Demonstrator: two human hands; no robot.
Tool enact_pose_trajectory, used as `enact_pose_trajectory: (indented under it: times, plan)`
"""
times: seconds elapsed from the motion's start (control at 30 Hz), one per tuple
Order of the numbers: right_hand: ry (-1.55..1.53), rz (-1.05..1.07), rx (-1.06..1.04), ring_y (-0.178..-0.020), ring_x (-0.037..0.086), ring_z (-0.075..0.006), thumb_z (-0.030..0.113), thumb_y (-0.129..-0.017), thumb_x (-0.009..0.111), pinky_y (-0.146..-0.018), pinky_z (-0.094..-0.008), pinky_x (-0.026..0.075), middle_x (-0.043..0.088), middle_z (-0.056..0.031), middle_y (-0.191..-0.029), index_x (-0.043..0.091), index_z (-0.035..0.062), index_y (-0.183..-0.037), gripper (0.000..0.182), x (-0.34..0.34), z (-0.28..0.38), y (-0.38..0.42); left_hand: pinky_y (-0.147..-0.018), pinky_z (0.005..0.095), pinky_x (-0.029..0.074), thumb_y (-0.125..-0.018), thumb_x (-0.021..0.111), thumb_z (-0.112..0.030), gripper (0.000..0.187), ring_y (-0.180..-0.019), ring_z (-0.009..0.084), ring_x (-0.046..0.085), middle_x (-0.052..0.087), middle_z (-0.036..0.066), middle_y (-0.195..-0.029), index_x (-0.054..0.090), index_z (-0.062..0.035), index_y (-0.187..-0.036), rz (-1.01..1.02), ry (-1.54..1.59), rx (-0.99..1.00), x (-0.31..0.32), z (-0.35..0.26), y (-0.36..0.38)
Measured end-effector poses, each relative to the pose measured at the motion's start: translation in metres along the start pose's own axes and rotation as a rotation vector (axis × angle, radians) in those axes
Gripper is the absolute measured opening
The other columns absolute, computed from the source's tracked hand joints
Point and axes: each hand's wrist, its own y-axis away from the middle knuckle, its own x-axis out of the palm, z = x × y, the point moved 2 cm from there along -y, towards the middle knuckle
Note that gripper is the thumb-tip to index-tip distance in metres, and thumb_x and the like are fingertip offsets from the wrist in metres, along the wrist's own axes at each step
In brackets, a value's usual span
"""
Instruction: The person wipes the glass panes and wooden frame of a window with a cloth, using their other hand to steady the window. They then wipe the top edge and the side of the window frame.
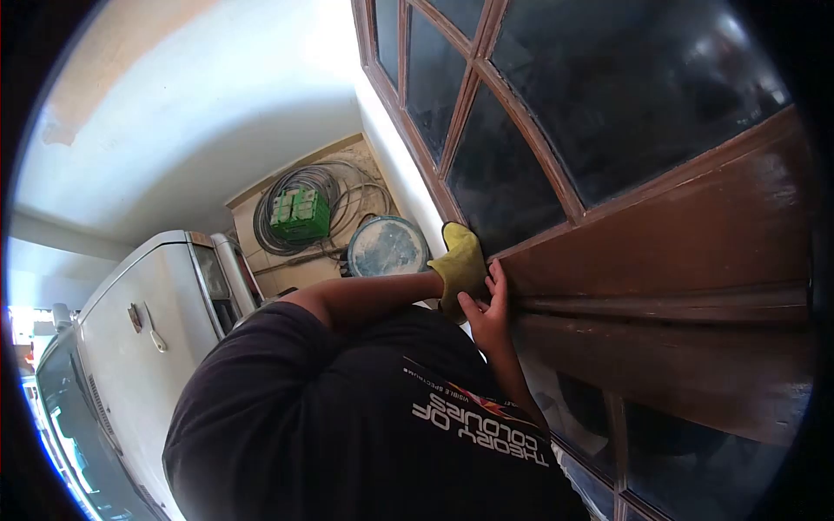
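A yellow cloth point(464, 259) covers the end of my left forearm, so my left hand's fingers are hidden beneath it. The cloth rests against the brown wooden frame point(565, 227), at the corner of a dark glass pane point(504, 165). Just below, my right hand point(492, 314) touches the brown wood with its fingers stretched out and the thumb apart. Nothing shows in that hand. The thumb is close to the lower edge of the cloth.
Behind my left arm stand a round, stained lid or tub point(387, 247), a green crate-like object point(300, 214) and coiled dark hose or cable point(265, 201). A white vehicle point(143, 321) stands on the left, with small objects on its hood. A pale wall point(200, 95) rises behind.
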Motion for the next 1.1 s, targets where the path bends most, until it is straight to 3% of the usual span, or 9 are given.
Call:
enact_pose_trajectory:
  times: [0.27, 0.33, 0.43, 0.5, 0.57, 0.63, 0.73, 0.83, 1.1]
  plan:
    - [0.120, -0.028, -0.018, -0.134, 0.042, -0.0334, 0.020, -0.084, 0.074, -0.100, -0.0473, 0.044, 0.041, -0.0183, -0.146, 0.031, 0.0096, -0.149, 0.079, -0.001, 0.009, 0.001, -0.069, 0.0525, 0.034, -0.065, 0.064, -0.044, 0.034, -0.073, 0.0305, 0.060, 0.067, 0.007, -0.076, 0.074, -0.0166, -0.084, 0.161, -0.086, -0.224, -0.043, 0.015, -0.006]
    - [0.131, -0.010, 0.012, -0.134, 0.042, -0.0338, 0.017, -0.084, 0.073, -0.101, -0.0468, 0.043, 0.039, -0.0174, -0.149, 0.032, 0.0099, -0.149, 0.078, -0.005, 0.009, 0.001, -0.068, 0.0547, 0.031, -0.066, 0.062, -0.042, 0.036, -0.075, 0.0299, 0.059, 0.067, 0.007, -0.075, 0.076, -0.0166, -0.086, -0.159, -0.178, -0.314, -0.057, 0.028, 0.000]
    - [0.157, -0.035, 0.062, -0.133, 0.044, -0.0337, 0.013, -0.085, 0.071, -0.101, -0.0454, 0.043, 0.039, -0.0169, -0.150, 0.033, 0.0100, -0.149, 0.075, 0.003, 0.016, 0.004, -0.070, 0.0536, 0.031, -0.068, 0.062, -0.042, 0.031, -0.077, 0.0287, 0.059, 0.065, 0.005, -0.080, 0.072, -0.0166, -0.083, -0.020, -0.315, -0.433, -0.053, 0.064, 0.001]
    - [0.167, -0.167, 0.142, -0.133, 0.044, -0.0327, 0.011, -0.085, 0.070, -0.100, -0.0440, 0.044, 0.037, -0.0181, -0.151, 0.033, 0.0098, -0.149, 0.075, 0.005, 0.018, 0.006, -0.075, 0.0509, 0.036, -0.074, 0.065, -0.031, 0.032, -0.077, 0.0295, 0.058, 0.060, 0.006, -0.079, 0.059, -0.0045, -0.091, -0.009, -0.074, -0.520, -0.021, 0.102, -0.002]
    - [0.150, -0.213, 0.158, -0.132, 0.044, -0.0306, 0.008, -0.086, 0.068, -0.099, -0.0407, 0.046, 0.035, -0.0175, -0.151, 0.033, 0.0101, -0.149, 0.072, 0.009, 0.006, 0.006, -0.077, 0.0451, 0.042, -0.078, 0.065, -0.013, 0.035, -0.076, 0.0314, 0.058, 0.054, 0.007, -0.075, 0.042, 0.0051, -0.097, -0.523, 0.811, -0.973, -0.021, 0.132, 0.015]
    - [-0.042, -0.337, 0.232, -0.129, 0.045, -0.0284, 0.004, -0.089, 0.064, -0.096, -0.0368, 0.048, 0.033, -0.0168, -0.152, 0.033, 0.0100, -0.149, 0.069, 0.015, 0.005, 0.004, -0.075, 0.0446, 0.046, -0.077, 0.062, 0.005, 0.045, -0.074, 0.0357, 0.059, 0.057, 0.011, -0.074, 0.028, 0.0117, -0.104, -0.432, 0.832, -0.914, -0.040, 0.151, 0.018]
    - [-0.019, -0.410, 0.281, -0.127, 0.049, -0.0282, 0.008, -0.088, 0.067, -0.101, -0.0407, 0.043, 0.041, -0.0168, -0.147, 0.037, 0.0087, -0.147, 0.066, 0.030, 0.020, -0.003, -0.071, 0.0436, 0.046, -0.077, 0.062, -0.002, 0.033, -0.073, 0.0359, 0.062, 0.061, 0.012, -0.073, 0.044, 0.0113, -0.100, -0.467, 0.705, -0.858, -0.038, 0.180, 0.017]
    - [0.043, -0.464, 0.315, -0.126, 0.050, -0.0282, 0.008, -0.088, 0.067, -0.100, -0.0403, 0.043, 0.042, -0.0166, -0.147, 0.038, 0.0077, -0.146, 0.065, 0.053, 0.048, -0.019, -0.067, 0.0400, 0.048, -0.078, 0.063, -0.014, 0.023, -0.071, 0.0328, 0.065, 0.063, 0.015, -0.071, 0.061, 0.0062, -0.090, -0.251, 0.079, -0.505, -0.035, 0.198, 0.016]
    - [0.345, -0.258, 0.421, -0.126, 0.051, -0.0289, 0.009, -0.086, 0.070, -0.100, -0.0422, 0.044, 0.049, -0.0139, -0.142, 0.046, 0.0099, -0.141, 0.060, 0.119, 0.091, -0.080, -0.061, 0.0411, 0.051, -0.073, 0.063, -0.014, 0.014, -0.068, 0.0343, 0.064, 0.062, 0.017, -0.072, 0.067, -0.0012, -0.078, -0.754, 0.302, -0.500, -0.021, 0.241, 0.035]
